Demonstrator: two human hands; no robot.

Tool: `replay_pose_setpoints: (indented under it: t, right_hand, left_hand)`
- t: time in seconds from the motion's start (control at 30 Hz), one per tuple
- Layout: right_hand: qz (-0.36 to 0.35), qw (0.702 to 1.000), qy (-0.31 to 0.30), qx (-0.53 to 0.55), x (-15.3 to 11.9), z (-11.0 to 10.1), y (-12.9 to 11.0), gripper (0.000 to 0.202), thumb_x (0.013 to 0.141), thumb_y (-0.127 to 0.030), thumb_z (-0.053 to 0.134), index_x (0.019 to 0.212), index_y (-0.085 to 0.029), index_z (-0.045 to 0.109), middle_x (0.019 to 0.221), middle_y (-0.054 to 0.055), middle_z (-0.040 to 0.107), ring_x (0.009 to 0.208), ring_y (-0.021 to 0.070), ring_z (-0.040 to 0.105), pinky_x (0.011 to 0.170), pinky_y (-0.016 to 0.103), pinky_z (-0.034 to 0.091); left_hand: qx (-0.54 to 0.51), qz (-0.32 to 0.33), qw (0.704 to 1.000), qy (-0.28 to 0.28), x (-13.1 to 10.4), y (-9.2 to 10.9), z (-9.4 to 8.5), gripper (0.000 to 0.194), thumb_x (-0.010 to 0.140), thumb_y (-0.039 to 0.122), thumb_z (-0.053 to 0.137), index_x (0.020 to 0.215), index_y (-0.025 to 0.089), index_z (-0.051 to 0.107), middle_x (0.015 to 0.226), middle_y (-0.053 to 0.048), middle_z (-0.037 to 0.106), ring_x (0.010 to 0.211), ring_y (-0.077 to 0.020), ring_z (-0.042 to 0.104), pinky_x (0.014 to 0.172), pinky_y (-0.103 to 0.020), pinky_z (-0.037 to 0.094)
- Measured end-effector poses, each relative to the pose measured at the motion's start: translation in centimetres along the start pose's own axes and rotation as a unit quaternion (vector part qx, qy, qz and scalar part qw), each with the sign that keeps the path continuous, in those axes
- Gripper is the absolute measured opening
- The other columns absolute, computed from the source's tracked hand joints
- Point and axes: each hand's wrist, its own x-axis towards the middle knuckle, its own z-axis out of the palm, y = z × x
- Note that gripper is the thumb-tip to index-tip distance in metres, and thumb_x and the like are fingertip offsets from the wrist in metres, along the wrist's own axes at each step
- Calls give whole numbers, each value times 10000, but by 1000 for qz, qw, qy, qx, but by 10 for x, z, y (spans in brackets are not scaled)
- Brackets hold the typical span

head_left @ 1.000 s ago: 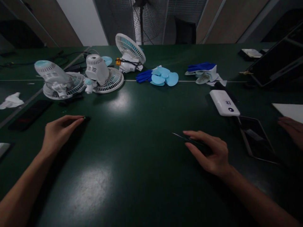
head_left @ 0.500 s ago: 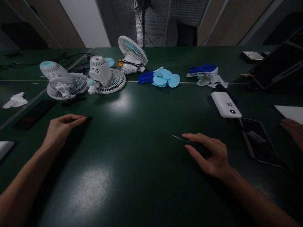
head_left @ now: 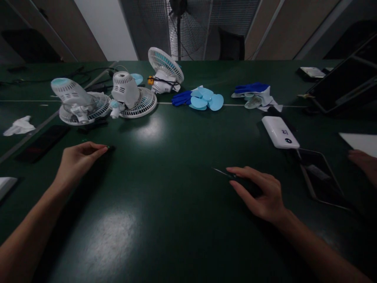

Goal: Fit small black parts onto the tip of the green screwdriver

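At the left, my left hand (head_left: 77, 159) is closed in a pinch, thumb and forefinger together on a small dark item (head_left: 111, 148) with a bit of green on it. What that item is I cannot make out. My right hand (head_left: 262, 192) rests low over the green table (head_left: 165, 212), fingers wrapped round the dark handle of a screwdriver (head_left: 220, 171). Its thin metal shaft points left, away from the fingers, touching nothing I can see. Most of the handle is hidden by the palm.
Behind my left hand lie two white fan bodies (head_left: 125, 88), with another fan (head_left: 165, 67) farther back. Blue fan blades (head_left: 207, 98) and work gloves (head_left: 253, 89) lie mid-table. A white power bank (head_left: 280, 132) and phone (head_left: 321, 177) sit near another person's hand (head_left: 363, 161).
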Motion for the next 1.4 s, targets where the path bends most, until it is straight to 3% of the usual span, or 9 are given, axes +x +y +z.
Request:
replay_pose_setpoints:
  t: [0.2,0.43,0.57,0.7,0.8,0.97,1.07,1.2,1.4]
  right_hand:
    - [-3,1000,-6,8,1,0,0,382,955,-156,675,1325,-244,636,891,14,726,680,168,683,580,297,529]
    - [-1,1000,-14,14,3,0,-1,379,954,-146,671,1320,-240,638,893,17,727,674,168,683,567,293,527]
    - [9,1000,-27,14,3,1,-2,377,975,-168,657,1341,-252,619,967,39,740,766,192,717,642,316,567]
    - [86,993,-69,33,2,10,-9,404,995,-222,649,1391,-276,595,1167,74,728,981,232,734,721,326,612]
    - [111,984,-118,71,2,17,-18,385,996,-238,657,1375,-290,610,1237,70,717,1073,240,721,793,335,627]
    - [101,981,-126,104,0,20,-33,246,992,-225,651,1236,-250,669,1086,65,744,968,226,731,790,332,597]
    - [85,983,-124,107,-2,17,-33,211,979,-194,644,1187,-221,666,1015,60,731,890,211,716,768,335,562]
    - [76,981,-152,89,-5,12,-27,194,975,-178,625,1163,-204,666,925,42,705,778,190,683,681,324,510]
    - [71,979,-177,75,-7,11,-27,196,966,-172,628,1154,-207,673,922,29,696,787,184,676,710,332,489]
  left_hand:
    - [-28,-22,999,-21,8,1,-1,455,676,419,849,1018,134,754,1178,-84,752,1150,-282,640,1043,-380,450]
    - [-11,-20,1000,5,-2,0,1,491,687,478,839,1064,173,759,1154,-58,756,1102,-269,650,950,-333,483]
    - [-29,-14,999,-35,-5,6,6,492,688,486,841,1054,171,749,1185,-72,750,1120,-266,663,993,-344,485]
    - [-48,50,982,-175,-39,30,41,371,748,488,813,947,184,737,1163,-85,748,1055,-251,700,963,-360,524]
    - [-67,165,935,-305,-86,50,84,221,865,435,726,908,219,736,1103,-82,744,1010,-234,710,915,-373,550]
    - [-75,317,876,-357,-147,66,139,80,941,313,658,961,250,703,1028,-61,721,930,-196,674,799,-350,535]
    - [-84,352,862,-356,-156,66,148,89,960,276,636,1033,255,682,1045,-57,705,980,-192,650,834,-347,525]
    - [-72,382,855,-343,-153,66,146,114,958,247,634,1067,256,666,1031,-52,695,985,-189,634,846,-343,518]
    - [-62,390,854,-339,-154,68,146,149,922,214,655,1061,265,646,1017,-45,689,969,-194,630,828,-348,519]
